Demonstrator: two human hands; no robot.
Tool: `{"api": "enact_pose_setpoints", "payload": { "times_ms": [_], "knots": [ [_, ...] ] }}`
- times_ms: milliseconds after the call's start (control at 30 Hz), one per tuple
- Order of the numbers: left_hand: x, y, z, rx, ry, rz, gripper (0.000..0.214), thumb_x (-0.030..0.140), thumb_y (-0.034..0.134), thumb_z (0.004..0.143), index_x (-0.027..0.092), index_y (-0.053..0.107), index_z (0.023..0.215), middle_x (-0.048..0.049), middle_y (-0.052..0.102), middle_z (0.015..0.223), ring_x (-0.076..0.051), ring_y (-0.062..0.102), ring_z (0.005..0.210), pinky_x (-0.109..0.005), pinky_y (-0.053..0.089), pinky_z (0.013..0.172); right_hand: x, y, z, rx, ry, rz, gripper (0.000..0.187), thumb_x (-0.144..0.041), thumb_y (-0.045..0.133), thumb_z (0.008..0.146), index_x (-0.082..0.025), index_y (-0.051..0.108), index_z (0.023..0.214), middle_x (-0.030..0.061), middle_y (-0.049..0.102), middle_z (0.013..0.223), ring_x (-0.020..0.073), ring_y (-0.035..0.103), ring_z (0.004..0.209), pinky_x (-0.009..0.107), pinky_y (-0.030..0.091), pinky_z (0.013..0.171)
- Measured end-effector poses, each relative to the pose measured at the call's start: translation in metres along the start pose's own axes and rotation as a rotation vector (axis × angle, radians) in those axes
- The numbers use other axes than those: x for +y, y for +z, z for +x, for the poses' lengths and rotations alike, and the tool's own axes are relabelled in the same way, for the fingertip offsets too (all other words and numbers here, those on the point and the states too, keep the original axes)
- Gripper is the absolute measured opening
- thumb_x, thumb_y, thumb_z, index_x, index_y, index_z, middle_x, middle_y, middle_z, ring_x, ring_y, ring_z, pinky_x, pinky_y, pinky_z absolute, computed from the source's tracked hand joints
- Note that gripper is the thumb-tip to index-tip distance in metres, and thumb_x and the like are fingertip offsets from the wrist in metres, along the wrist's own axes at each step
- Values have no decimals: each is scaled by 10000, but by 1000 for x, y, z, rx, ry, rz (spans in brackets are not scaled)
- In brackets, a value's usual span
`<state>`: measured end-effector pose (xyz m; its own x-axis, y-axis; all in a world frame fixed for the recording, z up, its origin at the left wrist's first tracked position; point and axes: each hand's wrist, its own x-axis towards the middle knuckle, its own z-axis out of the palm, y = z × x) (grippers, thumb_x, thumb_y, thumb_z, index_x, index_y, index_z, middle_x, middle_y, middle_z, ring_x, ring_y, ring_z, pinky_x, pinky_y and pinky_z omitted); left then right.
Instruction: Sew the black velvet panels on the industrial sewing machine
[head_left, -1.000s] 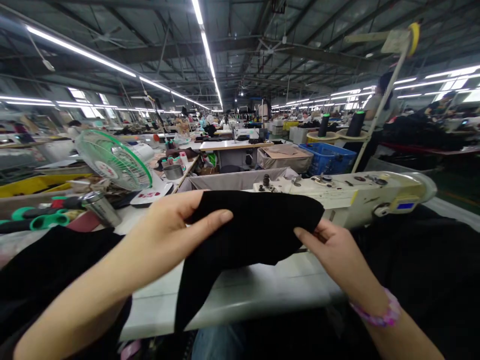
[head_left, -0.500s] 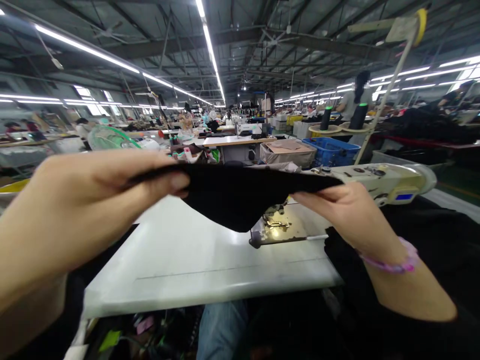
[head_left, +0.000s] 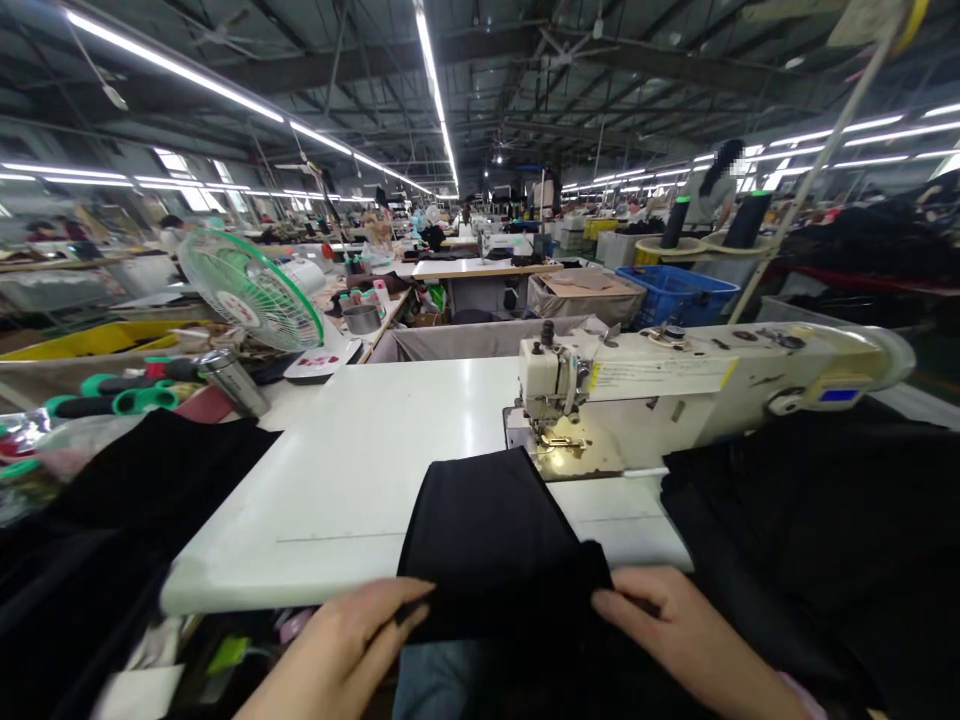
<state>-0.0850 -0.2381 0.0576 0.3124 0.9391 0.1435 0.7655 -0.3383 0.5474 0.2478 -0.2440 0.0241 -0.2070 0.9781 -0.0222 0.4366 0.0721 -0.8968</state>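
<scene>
Both hands [head_left: 517,640], black cloth [head_left: 491,540] now lower, tabletop-level.

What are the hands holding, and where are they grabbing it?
Both hold the black cloth by its near edge at the table's front: left hand at the near left corner, right hand at the near right corner.

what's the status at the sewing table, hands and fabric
Left hand and right hand both pinch the near edge of the black fabric piece. Fabric lies flat on the white table, short of the sewing machine. Nothing between fabric and needle.
</scene>
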Motion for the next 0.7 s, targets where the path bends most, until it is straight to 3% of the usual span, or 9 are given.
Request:
{"api": "enact_pose_setpoints", "payload": {
  "times_ms": [67,167,267,367,533,633,700],
  "knots": [
    [0,-1,33,-24,-74,36,265,364,501,878,279,749,918,-35,779,875,-241,732,818,-297,570,771,3,7,25,27,34,0,376,-437,581,896,-191,543,614,-43,499,558,136,508,565,227,396,525],
    [-10,6,79,-21,-181,200,284,341,443,910,225,698,864,-87,750,853,-278,708,836,-351,523,766,2,18,72,113,-34,-97,280,-377,547,902,-202,561,684,-40,506,591,147,512,582,247,406,552],
    [-28,19,113,-11,-262,406,264,302,422,925,186,656,886,-140,701,957,-301,658,942,-382,491,802,2,30,116,235,-114,-286,164,-264,577,857,-206,587,704,14,603,769,180,571,746,297,460,732],
    [-48,28,137,24,-308,400,181,256,480,893,151,620,938,-180,624,1104,-316,578,1071,-397,467,862,7,44,145,308,-104,-350,101,-194,636,782,-205,571,706,83,614,937,243,563,934,377,436,885],
    [-67,35,156,-25,-271,207,59,128,541,802,177,555,833,-106,645,923,-255,613,929,-361,469,841,14,58,158,350,-86,-349,111,-149,610,758,-216,537,710,75,604,856,257,571,887,387,445,843],
    [-61,34,148,63,-247,97,78,134,468,847,193,517,862,-74,643,917,-213,622,909,-326,480,828,16,56,150,345,-117,-278,94,-152,575,765,-222,528,724,44,606,780,224,596,803,350,477,794],
    [-51,31,136,135,-263,-186,92,210,454,890,195,511,961,-49,649,889,-197,633,849,-319,498,786,18,51,140,340,-136,-148,20,-201,542,809,-214,553,798,50,642,803,219,633,799,338,509,773]
  ]
}}
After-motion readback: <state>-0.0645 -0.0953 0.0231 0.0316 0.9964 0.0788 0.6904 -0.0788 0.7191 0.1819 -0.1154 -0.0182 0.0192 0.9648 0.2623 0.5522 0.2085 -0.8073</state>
